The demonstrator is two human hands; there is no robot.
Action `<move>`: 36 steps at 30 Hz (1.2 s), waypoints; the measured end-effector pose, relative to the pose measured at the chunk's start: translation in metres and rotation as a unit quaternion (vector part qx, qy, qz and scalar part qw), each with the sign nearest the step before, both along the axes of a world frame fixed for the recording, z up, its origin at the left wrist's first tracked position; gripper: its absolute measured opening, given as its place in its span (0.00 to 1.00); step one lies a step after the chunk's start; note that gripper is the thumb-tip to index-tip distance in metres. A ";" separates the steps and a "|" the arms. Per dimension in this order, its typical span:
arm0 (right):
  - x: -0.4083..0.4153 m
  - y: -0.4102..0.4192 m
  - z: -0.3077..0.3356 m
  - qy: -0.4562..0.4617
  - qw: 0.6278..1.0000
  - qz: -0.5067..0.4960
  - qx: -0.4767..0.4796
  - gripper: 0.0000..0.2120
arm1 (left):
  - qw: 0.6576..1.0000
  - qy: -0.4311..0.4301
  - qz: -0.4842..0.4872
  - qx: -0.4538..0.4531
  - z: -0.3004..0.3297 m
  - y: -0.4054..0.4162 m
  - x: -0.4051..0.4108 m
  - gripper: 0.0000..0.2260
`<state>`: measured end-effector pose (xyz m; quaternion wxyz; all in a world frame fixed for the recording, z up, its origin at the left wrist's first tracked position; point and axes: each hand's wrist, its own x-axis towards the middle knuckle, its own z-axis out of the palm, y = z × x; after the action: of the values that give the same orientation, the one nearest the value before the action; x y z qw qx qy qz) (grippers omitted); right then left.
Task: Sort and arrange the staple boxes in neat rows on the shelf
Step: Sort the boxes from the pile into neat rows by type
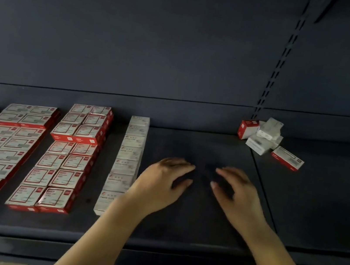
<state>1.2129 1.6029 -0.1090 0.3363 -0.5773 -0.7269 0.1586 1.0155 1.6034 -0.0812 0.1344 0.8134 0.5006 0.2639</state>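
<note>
Hovering over matte dark shelf (189,226), both hands' fingers (178,165) loosely spread, rectangular cardboard boxes (66,158) rowed.

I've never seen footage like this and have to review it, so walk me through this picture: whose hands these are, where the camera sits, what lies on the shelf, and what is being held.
There is no machine here. A person wears a camera on the head, looking forward and down, so the two arms reaching in from below are their own.

The left hand and right hand hover over a bare stretch of the dark shelf, fingers loosely curled, holding nothing.

On the left lie tidy rows of red-and-white boxes, then a single column of pale boxes beside the left hand. Far back on the right sits a loose pile of boxes, jumbled and not yet arranged.
</note>
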 end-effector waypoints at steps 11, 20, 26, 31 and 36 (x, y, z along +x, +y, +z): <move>0.101 0.072 -0.014 -0.083 0.948 -0.293 -0.092 0.23 | 0.986 0.134 -0.042 -0.092 -0.022 0.052 0.063 0.15; 0.117 0.089 -0.014 -0.041 0.935 -0.321 -0.142 0.26 | 0.988 0.118 -0.051 -0.089 -0.020 0.050 0.064 0.14; 0.119 0.083 -0.009 0.060 0.942 -0.308 -0.117 0.28 | 0.990 0.095 -0.043 -0.097 -0.024 0.048 0.064 0.14; 0.096 0.054 -0.011 0.139 0.947 -0.276 -0.089 0.29 | 0.992 -0.009 -0.020 -0.122 -0.030 0.038 0.060 0.13; 0.065 0.020 0.003 0.178 0.964 -0.191 -0.045 0.28 | 0.959 -0.218 0.050 -0.173 -0.028 0.022 0.070 0.14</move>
<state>1.2783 1.6232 -0.1064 0.4581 -0.6827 -0.5233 0.2242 1.0856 1.6251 -0.1096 0.3658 0.6743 0.5372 0.3505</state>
